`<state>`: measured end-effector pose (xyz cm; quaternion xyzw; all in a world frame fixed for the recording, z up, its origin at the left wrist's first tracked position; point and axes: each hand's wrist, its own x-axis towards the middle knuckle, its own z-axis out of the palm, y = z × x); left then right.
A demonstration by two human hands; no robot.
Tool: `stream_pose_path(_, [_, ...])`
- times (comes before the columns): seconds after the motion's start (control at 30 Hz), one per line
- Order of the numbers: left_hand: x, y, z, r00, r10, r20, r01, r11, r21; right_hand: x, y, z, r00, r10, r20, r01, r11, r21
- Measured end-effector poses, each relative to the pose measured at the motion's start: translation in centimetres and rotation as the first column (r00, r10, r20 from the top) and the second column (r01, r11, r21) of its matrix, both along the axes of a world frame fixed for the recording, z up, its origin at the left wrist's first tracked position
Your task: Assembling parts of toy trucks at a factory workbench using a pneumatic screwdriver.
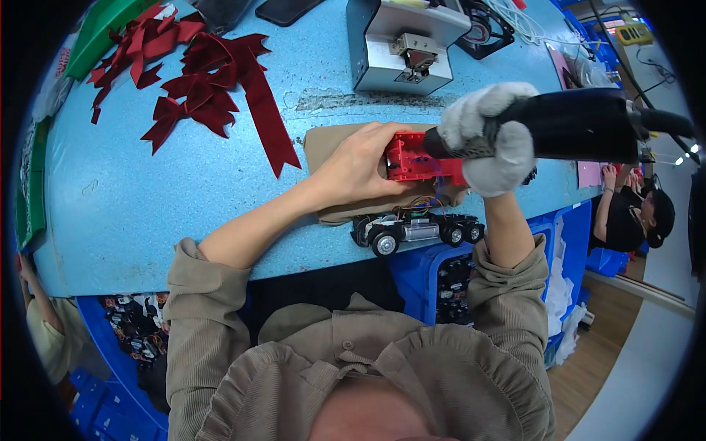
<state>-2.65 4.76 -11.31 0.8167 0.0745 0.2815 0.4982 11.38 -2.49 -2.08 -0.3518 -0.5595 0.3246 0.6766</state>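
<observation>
My bare left hand [357, 167] is closed around the left end of a red plastic toy truck body [409, 167], which rests hollow side up on a folded brown cloth [323, 145]. My right hand [489, 140], in a grey-white glove, wraps around a black electric screwdriver [577, 125]. The tool lies almost level, with its nose over the red body; its tip is hidden. Just nearer to me is a black toy truck chassis [419, 232] with silver-hubbed wheels. Thin coloured wires run between chassis and body.
Dark red ribbon bows [198, 92] lie at the far left. A metal-fronted machine [404, 51] stands at the back, beside a black fan [485, 29]. Below the table edge are blue bins [419, 279] of black parts. Another person [632, 217] works at the right.
</observation>
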Motion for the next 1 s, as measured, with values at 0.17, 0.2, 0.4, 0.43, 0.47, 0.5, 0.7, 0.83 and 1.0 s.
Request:
stream_pose_path(0.17, [0.0,-0.9,0.4,0.999,0.033,-0.017,-0.034,0.999,-0.037,-1.8,-1.0,0.6,0.985,-0.056,0.163,0.043,0.996,0.081])
stream_pose_path(0.2, [0.1,-0.7,0.4,0.997,0.072,-0.032,-0.074,0.996,-0.050,-1.2,-1.3,0.9,0.983,-0.077,0.169,0.058,0.991,0.118])
stream_pose_path(0.4, [-0.3,-2.1,0.0,0.995,0.097,-0.022,-0.095,0.993,0.073,4.9,-6.2,8.5,0.895,-0.393,0.210,0.337,0.906,0.258])
stream_pose_path(0.43, [0.0,-1.9,0.4,0.995,0.096,-0.015,-0.095,0.992,0.081,6.3,-6.9,8.6,0.675,-0.563,0.478,0.589,0.800,0.111])
stream_pose_path(0.47, [0.4,-1.7,0.8,0.995,0.096,-0.006,-0.095,0.992,0.089,7.1,-7.4,8.1,0.377,-0.582,0.720,0.811,0.583,0.046])
stream_pose_path(0.5, [-0.1,-1.7,0.9,0.996,0.086,0.010,-0.087,0.991,0.106,6.9,-7.9,6.5,0.436,-0.506,0.745,0.811,0.579,-0.081])
stream_pose_path(0.7, [-0.5,-2.0,0.7,0.987,0.057,-0.151,-0.065,0.997,-0.044,9.4,-10.7,-7.3,0.623,-0.140,0.770,0.735,0.441,-0.515])
stream_pose_path(0.83, [-1.1,-1.4,0.7,0.990,0.080,0.119,-0.067,0.992,-0.104,6.5,-14.5,-7.7,0.352,-0.588,0.728,0.851,0.524,0.012])
stream_pose_path(1.0, [-7.2,-2.0,12.7,0.993,0.088,-0.076,0.002,0.644,0.765,-1.7,-19.9,-9.0,0.605,-0.459,0.651,0.687,0.714,-0.135])
